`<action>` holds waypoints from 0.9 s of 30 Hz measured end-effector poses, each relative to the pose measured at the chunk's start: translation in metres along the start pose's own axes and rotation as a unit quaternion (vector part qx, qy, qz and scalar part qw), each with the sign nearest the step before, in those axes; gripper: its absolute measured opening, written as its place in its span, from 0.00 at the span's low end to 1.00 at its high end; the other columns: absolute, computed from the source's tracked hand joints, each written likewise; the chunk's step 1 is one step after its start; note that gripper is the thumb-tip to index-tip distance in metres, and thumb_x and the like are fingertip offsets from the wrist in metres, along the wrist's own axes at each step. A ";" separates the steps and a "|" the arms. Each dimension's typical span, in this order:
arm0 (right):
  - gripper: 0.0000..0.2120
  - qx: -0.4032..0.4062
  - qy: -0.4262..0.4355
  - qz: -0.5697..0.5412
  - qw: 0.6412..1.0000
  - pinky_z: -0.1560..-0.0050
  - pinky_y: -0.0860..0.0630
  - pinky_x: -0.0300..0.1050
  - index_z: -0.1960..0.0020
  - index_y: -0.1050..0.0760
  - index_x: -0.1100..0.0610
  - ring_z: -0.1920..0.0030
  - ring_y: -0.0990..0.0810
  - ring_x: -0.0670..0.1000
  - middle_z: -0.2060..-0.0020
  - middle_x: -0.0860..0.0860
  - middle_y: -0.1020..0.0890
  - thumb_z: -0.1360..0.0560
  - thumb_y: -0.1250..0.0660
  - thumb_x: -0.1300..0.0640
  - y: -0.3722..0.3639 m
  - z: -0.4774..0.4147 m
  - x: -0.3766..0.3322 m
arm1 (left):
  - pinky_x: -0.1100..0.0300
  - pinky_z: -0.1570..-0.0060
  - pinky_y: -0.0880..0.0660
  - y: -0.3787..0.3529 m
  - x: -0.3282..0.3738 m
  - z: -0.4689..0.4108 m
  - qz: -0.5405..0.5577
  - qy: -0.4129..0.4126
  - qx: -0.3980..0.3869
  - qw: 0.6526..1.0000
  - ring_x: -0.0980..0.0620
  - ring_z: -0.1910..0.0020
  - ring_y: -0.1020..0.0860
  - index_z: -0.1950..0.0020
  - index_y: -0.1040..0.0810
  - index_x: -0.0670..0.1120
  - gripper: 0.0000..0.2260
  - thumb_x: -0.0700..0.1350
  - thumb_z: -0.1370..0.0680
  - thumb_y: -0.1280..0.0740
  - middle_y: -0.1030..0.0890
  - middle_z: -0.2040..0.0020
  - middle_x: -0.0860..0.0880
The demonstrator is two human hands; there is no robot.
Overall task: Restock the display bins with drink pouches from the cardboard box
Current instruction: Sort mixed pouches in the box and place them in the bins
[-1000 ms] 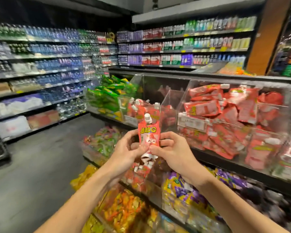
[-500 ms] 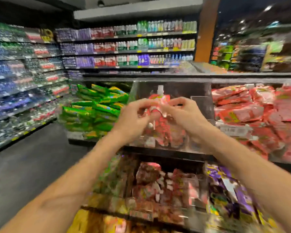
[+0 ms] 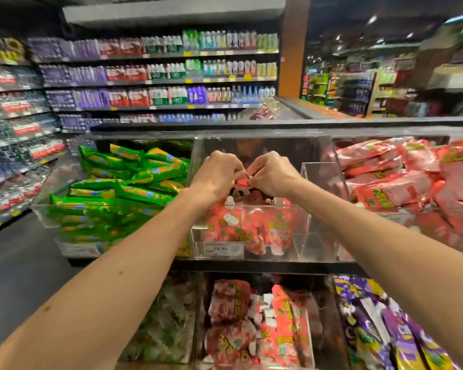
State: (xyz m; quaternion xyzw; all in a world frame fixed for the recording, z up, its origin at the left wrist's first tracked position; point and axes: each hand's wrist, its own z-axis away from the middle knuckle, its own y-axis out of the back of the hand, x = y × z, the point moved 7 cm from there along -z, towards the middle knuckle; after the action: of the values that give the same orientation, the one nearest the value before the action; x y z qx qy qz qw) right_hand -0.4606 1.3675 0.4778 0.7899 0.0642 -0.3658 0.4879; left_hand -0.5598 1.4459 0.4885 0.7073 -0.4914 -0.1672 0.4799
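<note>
The left hand (image 3: pixel 219 174) and right hand (image 3: pixel 272 174) pinch a red pouch (image 3: pixel 242 181).

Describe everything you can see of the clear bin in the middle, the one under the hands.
The bin is a clear plastic box, open on top, in the upper row between green packs and red packs. Its front wall is low and its back wall taller. A white label sits low on the front. Red pouches with white caps partly fill it. Above it, the left hand and right hand pinch one pouch; neither seems to touch the bin.
</note>
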 end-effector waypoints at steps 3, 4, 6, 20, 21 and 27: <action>0.07 -0.019 0.000 0.044 0.999 0.51 0.19 0.45 0.51 0.16 0.56 0.51 0.16 0.55 0.52 0.57 0.15 0.28 0.28 0.62 -0.016 -0.021 0.010 | 0.55 0.56 0.26 -0.020 -0.006 -0.011 -0.039 0.013 -0.049 0.998 0.40 0.52 0.17 0.56 0.16 0.43 0.05 0.40 0.23 0.30 0.16 0.56 0.41; 0.07 -0.025 -0.008 0.050 0.998 0.49 0.19 0.47 0.50 0.15 0.57 0.50 0.16 0.57 0.51 0.58 0.15 0.28 0.28 0.62 -0.023 -0.028 0.015 | 0.57 0.57 0.28 -0.027 -0.010 -0.013 -0.047 0.020 -0.067 0.996 0.39 0.52 0.18 0.57 0.16 0.43 0.05 0.39 0.23 0.30 0.18 0.58 0.41; 0.08 -0.037 -0.012 0.067 0.997 0.49 0.18 0.50 0.50 0.16 0.58 0.50 0.16 0.59 0.51 0.59 0.15 0.28 0.30 0.62 -0.038 -0.041 0.021 | 0.57 0.57 0.29 -0.037 -0.019 -0.018 -0.059 0.036 -0.092 0.993 0.37 0.51 0.18 0.56 0.15 0.45 0.04 0.39 0.24 0.30 0.18 0.57 0.40; 0.12 -0.038 0.037 0.096 0.994 0.61 0.27 0.46 0.56 0.18 0.60 0.58 0.20 0.62 0.60 0.60 0.18 0.23 0.35 0.54 -0.036 -0.025 0.009 | 0.59 0.50 0.22 -0.020 -0.022 0.011 0.065 0.090 -0.103 0.989 0.51 0.49 0.18 0.41 0.16 0.49 0.13 0.39 0.20 0.37 0.15 0.46 0.47; 0.12 -0.013 0.052 0.100 0.993 0.59 0.26 0.47 0.56 0.17 0.59 0.56 0.19 0.63 0.57 0.61 0.17 0.23 0.36 0.54 -0.027 -0.012 0.000 | 0.59 0.49 0.22 -0.008 -0.016 0.021 0.088 0.086 -0.068 0.990 0.52 0.50 0.18 0.41 0.16 0.48 0.12 0.39 0.20 0.36 0.15 0.47 0.47; 0.07 0.182 0.122 -0.061 0.974 0.61 0.23 0.51 0.59 0.18 0.59 0.64 0.19 0.53 0.65 0.51 0.17 0.25 0.32 0.58 0.003 0.155 0.000 | 0.71 0.60 0.25 0.032 0.025 0.132 0.248 0.006 0.090 0.964 0.63 0.63 0.21 0.49 0.16 0.48 0.05 0.40 0.23 0.30 0.16 0.58 0.51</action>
State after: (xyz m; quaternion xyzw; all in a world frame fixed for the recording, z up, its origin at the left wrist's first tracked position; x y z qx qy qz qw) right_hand -0.5388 1.2393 0.4399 0.8987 0.1035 -0.3018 0.3011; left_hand -0.6591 1.3550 0.4571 0.6042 -0.6619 0.0062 0.4436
